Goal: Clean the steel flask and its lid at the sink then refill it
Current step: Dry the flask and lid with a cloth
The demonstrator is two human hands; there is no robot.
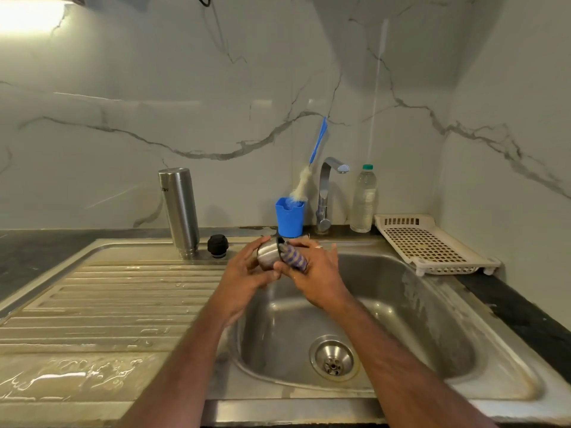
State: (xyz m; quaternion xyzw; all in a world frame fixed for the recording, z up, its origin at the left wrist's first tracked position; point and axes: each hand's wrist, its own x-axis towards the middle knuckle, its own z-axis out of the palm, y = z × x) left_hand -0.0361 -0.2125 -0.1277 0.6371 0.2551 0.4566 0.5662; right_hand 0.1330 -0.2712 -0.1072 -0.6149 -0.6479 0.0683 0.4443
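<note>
Lid-scrub step: your left hand [247,268] fingers grip the steel cup lid [268,254] over the sink [432,307]; right hand [312,270] fingers clamp a scrubber [295,257] w/ its tip inside. Flask [179,211] stands upside down on the drainboard. Next, probably: rinse lid under tap [327,193].

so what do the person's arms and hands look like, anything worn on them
Both forearms are bare with no sleeves in view. No gloves or watch on the left hand or right hand. The right hand has a light-coloured ring on one finger.
</note>
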